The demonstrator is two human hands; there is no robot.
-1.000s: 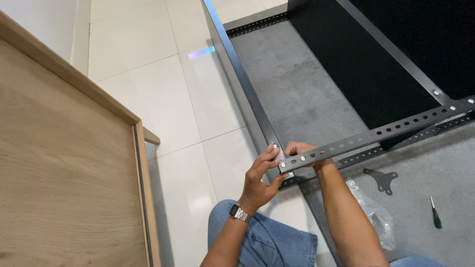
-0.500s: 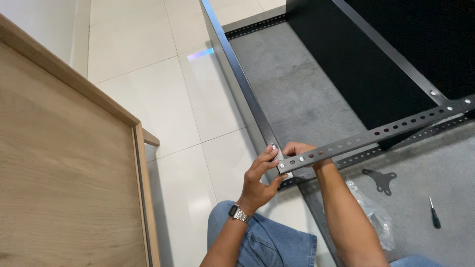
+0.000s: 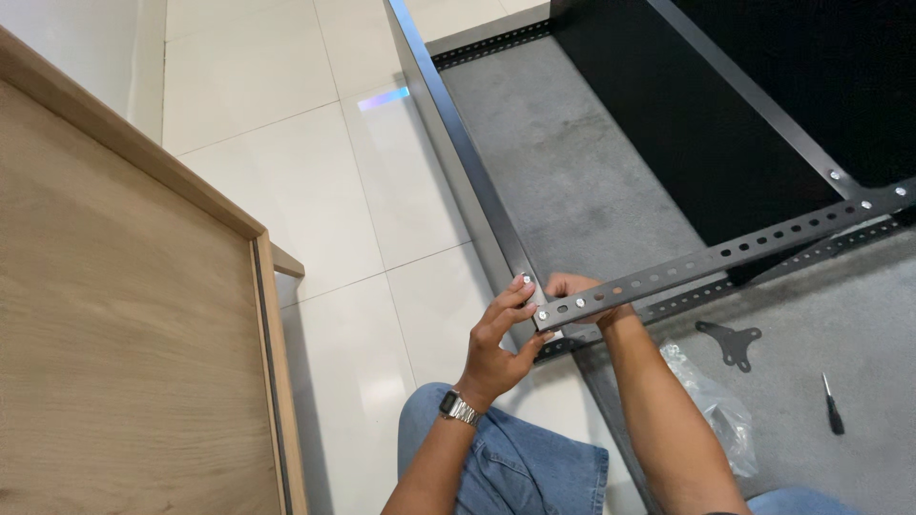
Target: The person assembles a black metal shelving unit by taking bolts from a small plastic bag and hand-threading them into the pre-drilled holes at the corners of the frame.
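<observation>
Fingertips of the left hand (image 3: 498, 336) pinch a small bolt (image 3: 526, 279) right at the near end of the slotted bar (image 3: 716, 256), so that hand is closed on it. Right hand (image 3: 572, 289) sits just behind the same end, fingers wrapped under the bar, gripping it. Bar's long axis runs from that corner up and off to the right, away from both hands, crossing the long rail (image 3: 458, 143) at the corner. Loose bracket (image 3: 730, 341) and screwdriver (image 3: 832, 408) lie on the grey mat (image 3: 592, 172), nearer the right arm.
</observation>
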